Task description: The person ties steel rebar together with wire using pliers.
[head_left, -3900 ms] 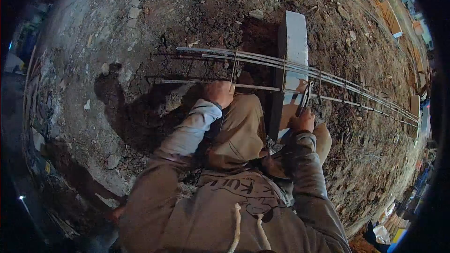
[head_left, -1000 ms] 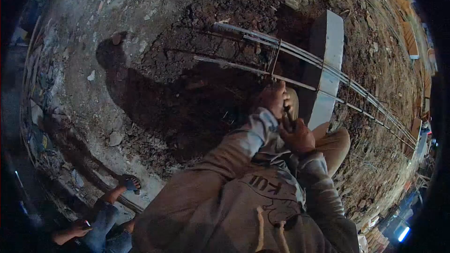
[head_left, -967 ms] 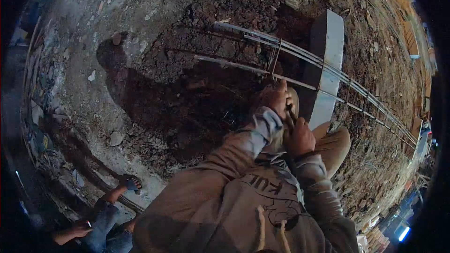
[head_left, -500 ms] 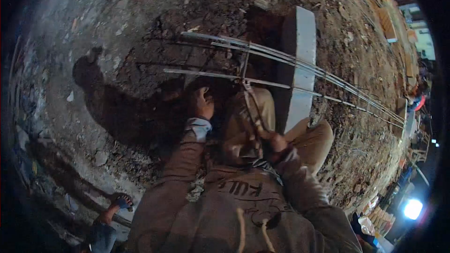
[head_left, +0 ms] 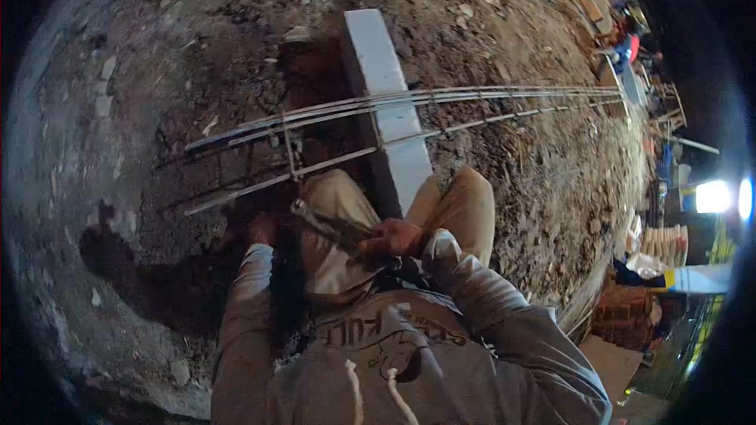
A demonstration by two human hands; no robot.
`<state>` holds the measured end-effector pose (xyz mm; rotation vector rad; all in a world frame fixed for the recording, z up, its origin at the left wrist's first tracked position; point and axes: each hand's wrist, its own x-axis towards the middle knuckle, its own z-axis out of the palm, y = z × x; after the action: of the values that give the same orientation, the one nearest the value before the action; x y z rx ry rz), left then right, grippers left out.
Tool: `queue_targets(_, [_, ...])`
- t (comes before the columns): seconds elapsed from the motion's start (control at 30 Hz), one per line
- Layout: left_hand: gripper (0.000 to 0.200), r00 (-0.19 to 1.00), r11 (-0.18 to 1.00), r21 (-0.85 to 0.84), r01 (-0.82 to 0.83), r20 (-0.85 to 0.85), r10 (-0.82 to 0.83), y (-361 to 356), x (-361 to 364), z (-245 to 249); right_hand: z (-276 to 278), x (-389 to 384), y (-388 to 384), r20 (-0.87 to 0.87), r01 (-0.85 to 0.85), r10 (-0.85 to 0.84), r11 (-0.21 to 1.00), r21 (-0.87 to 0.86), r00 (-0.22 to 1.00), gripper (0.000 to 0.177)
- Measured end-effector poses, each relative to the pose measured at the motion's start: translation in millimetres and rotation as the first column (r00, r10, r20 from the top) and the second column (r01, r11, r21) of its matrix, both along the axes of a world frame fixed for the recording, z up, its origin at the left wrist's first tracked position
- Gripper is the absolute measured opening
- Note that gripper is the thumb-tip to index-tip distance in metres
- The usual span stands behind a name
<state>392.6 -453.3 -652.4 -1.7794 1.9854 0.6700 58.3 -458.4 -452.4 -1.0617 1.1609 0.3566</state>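
My right hand (head_left: 394, 237) is wrapped around the handles of what look like pincers (head_left: 319, 222), held above my knee with their head toward the steel bars. Long thin reinforcing bars (head_left: 339, 112) cross in front of me, and a stirrup (head_left: 289, 145) joins them near the left end. They rest across a long pale block (head_left: 390, 70). My left hand (head_left: 264, 230) is in deep shadow beside my left knee, just below the nearest bar. Its fingers are too dark to make out.
Rough soil with stones (head_left: 504, 212) surrounds me. The bars' far end lies on another block (head_left: 610, 82), with a person in red (head_left: 630, 48) close by. A bright lamp (head_left: 713, 196) shines at the right, above stacked material (head_left: 665, 244).
My view has turned, so the bars and block appear farther left. The pincers have swung from nearly upright to slanting left in my right hand. My left hand has sunk into shadow.
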Motion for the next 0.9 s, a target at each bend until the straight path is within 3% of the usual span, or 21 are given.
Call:
queue_targets(0.03, [0.027, 1.0, 1.0, -0.024, -0.019, -0.016, 0.019, 5, 2, -1, -6, -7, 6, -0.018, -0.031, 0.033, 0.996, 0.088, 0.999, 0.051])
queue_targets(0.07, [0.026, 0.998, 0.997, -0.053, -0.054, -0.038, 0.052, 11, 7, -1, -8, -9, 28, 0.202, 0.134, -0.121, 0.99, -0.053, 0.972, 0.052])
queue_targets(0.17, [0.023, 0.978, 0.977, -0.12, -0.177, -0.137, 0.16, 31, 22, 8, 30, -9, 39, 0.338, 0.345, -0.23, 0.877, -0.335, 0.913, 0.058])
queue_targets(0.2, [0.023, 0.961, 0.965, -0.131, -0.227, -0.191, 0.2, 40, 31, 17, 52, -7, 32, 0.16, 0.208, -0.172, 0.946, -0.249, 0.972, 0.056])
queue_targets(0.23, [0.023, 0.946, 0.955, -0.149, -0.258, -0.239, 0.218, 51, 38, 27, 49, -11, 34, 0.161, 0.18, -0.145, 0.955, -0.236, 0.976, 0.055])
queue_targets(0.27, [0.021, 0.967, 0.824, -0.565, -0.035, -0.229, -0.116, 70, 52, 23, 46, -15, 35, 0.163, 0.152, -0.117, 0.963, -0.222, 0.98, 0.053])
queue_targets(0.3, [0.021, 0.732, 0.828, -0.015, -0.56, -0.477, 0.486, 82, 71, 12, 30, -20, 44, 0.332, 0.237, -0.134, 0.926, -0.293, 0.934, 0.053])
queue_targets(0.33, [0.021, 0.234, 0.364, 0.554, -0.749, -0.293, 0.927, 90, 85, 13, 66, -17, 39, 0.296, 0.306, -0.233, 0.923, -0.232, 0.926, 0.052])
queue_targets(0.37, [0.015, 0.601, 0.822, 0.278, -0.497, -0.573, 0.557, 99, 87, 45, 72, -18, 37, 0.303, 0.335, -0.259, 0.914, -0.23, 0.917, 0.052])
queue_targets(0.4, [0.011, 0.799, 0.956, -0.225, -0.187, -0.601, 0.015, 108, 88, 78, 73, -19, 39, 0.257, 0.27, -0.213, 0.939, -0.214, 0.943, 0.05])
queue_targets(0.43, [0.012, 0.856, 0.944, -0.212, -0.251, -0.505, 0.114, 118, 76, 111, 107, -27, 38, 0.335, 0.367, -0.287, 0.907, -0.207, 0.898, 0.047])
queue_targets(0.47, [0.013, 0.843, 0.92, -0.089, -0.381, -0.443, 0.306, 117, 57, 147, 142, -35, 36, 0.414, 0.456, -0.349, 0.869, -0.192, 0.84, 0.044])
queue_targets(0.53, [0.015, 0.816, 0.876, -0.013, -0.482, -0.37, 0.444, 108, 24, 219, 198, -50, 35, 0.48, 0.552, -0.459, 0.831, -0.065, 0.748, 0.044])
queue_targets(0.57, [0.016, 0.823, 0.879, -0.011, -0.478, -0.355, 0.443, 97, 7, 254, 220, -56, 37, 0.465, 0.565, -0.516, 0.824, 0.042, 0.719, 0.047])
queue_targets(0.6, [0.017, 0.84, 0.89, -0.019, -0.455, -0.34, 0.422, 82, -11, 284, 222, -57, 48, 0.536, 0.677, -0.561, 0.735, -0.027, 0.631, 0.051])
queue_targets(0.63, [0.018, 0.86, 0.908, -0.031, -0.419, -0.334, 0.385, 66, -27, 314, 243, -67, 52, 0.548, 0.695, -0.574, 0.719, -0.02, 0.609, 0.051])
queue_targets(0.7, [0.019, 0.885, 0.936, -0.034, -0.35, -0.341, 0.319, 25, -64, 368, 293, -95, 61, 0.45, 0.742, -0.636, 0.663, -0.096, 0.627, 0.05])
queue_targets(0.8, [0.026, 0.827, 0.925, 0.131, -0.357, -0.417, 0.378, -37, -135, 449, 407, -147, 77, 0.358, 0.801, -0.725, 0.585, -0.129, 0.588, 0.048])
queue_targets(0.83, [0.031, 0.857, 0.93, 0.088, -0.357, -0.365, 0.364, -50, -192, 510, 439, -164, 86, 0.304, 0.817, -0.761, 0.56, -0.139, 0.573, 0.048])
queue_targets(0.87, [0.035, 0.883, 0.934, 0.045, -0.354, -0.313, 0.349, -55, -241, 569, 410, -170, 111, 0.347, 0.84, -0.765, 0.496, -0.221, 0.543, 0.043])
queue_targets(0.9, [0.043, 0.966, 0.995, 0.06, -0.08, -0.242, 0.092, -79, -231, 528, 408, -180, 130, 0.342, 0.86, -0.791, 0.437, -0.265, 0.507, 0.036])
